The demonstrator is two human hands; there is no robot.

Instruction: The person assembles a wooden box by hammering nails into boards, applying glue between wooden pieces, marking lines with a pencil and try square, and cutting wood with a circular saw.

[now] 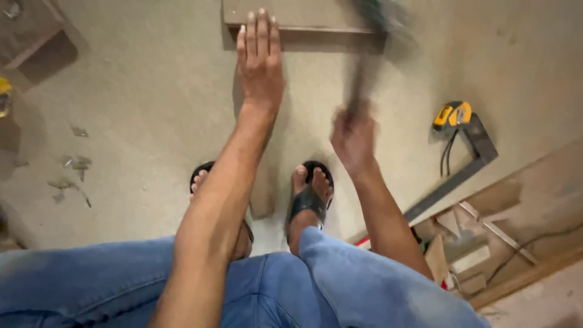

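the left hand (260, 58) lies flat and open, fingers together, pressing down on the near edge of a wooden board (297, 13) that rests on the floor (152, 103) at the top of the view. the right hand (353, 136) is closed around the handle of a hammer (370, 45), which is raised above the board's right end and badly blurred, so its head is hard to make out. below the arms are two feet in black sandals (310, 197) and knees in blue jeans. to the right, well apart from the hands, a yellow tape measure (452, 115) sits beside a metal square (467, 161). wood offcuts (480, 231) lie at the lower right, small chips at the left.
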